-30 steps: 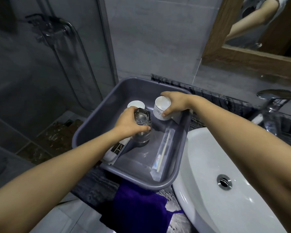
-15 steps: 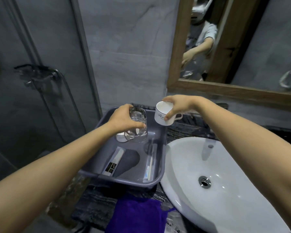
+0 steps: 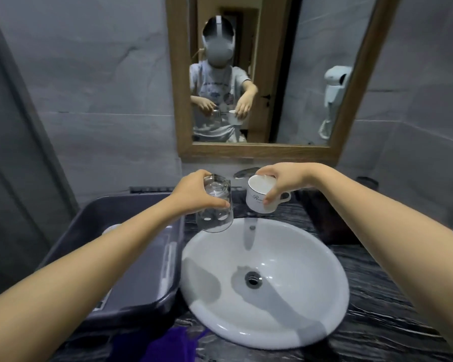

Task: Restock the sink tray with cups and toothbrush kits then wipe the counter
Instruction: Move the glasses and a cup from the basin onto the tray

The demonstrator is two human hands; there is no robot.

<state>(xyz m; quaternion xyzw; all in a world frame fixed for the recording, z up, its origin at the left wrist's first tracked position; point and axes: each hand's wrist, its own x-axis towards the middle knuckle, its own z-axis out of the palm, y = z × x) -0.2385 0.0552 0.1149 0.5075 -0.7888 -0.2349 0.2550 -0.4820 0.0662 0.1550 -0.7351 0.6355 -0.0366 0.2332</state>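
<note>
My left hand (image 3: 194, 193) grips a clear glass tumbler (image 3: 216, 209) by its upper part, held in the air over the back left rim of the white sink basin (image 3: 311, 296). My right hand (image 3: 280, 180) holds a white ceramic mug (image 3: 260, 198) with a handle, pinched at its rim, above the back of the basin. The grey plastic tub (image 3: 131, 207) stands on the counter left of the basin; a packaged toothbrush kit (image 3: 166, 267) lies along its right side and another white cup (image 3: 110, 228) shows beside my left forearm.
A purple cloth (image 3: 165, 346) hangs at the counter's front edge. The dark marbled counter (image 3: 385, 296) extends to the right, with a dark box-like object (image 3: 327, 218) behind. The faucet (image 3: 243, 173) sits behind the cups. A wood-framed mirror (image 3: 262, 150) hangs above; a glass shower partition stands to the left.
Both hands have lifted the glass and the mug out of the grey tub and carried them right, to above the basin. My view has swung right toward the mirror.
</note>
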